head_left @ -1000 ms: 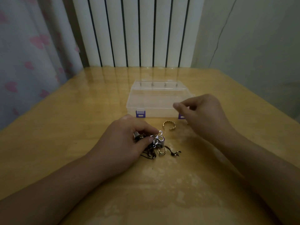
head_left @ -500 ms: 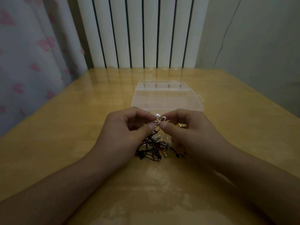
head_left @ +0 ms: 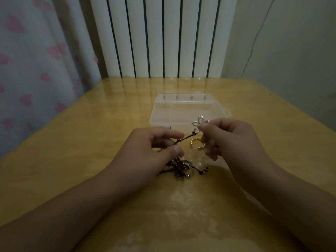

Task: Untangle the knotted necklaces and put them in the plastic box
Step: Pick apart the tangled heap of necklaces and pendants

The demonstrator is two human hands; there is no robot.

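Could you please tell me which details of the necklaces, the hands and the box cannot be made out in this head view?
- Tangle of necklaces: dim, small; its left part hidden by the left hand; number of necklaces unclear.
- Left grip on the dark cord: contact hidden behind fingers.
- Plastic box: near edge covered by both hands; latch state unclear.
- Gold ring: partly hidden by the right hand, which pinches the silver flower pendant.

Open tabletop [head_left: 76,160] on my left and right, nothing in the way there. Ahead: closed plastic box [head_left: 187,111] blocks the centre just past my hands. Gold ring [head_left: 195,143] sits between box and tangled necklaces [head_left: 183,168]. Radiator [head_left: 163,37] closes the far edge.
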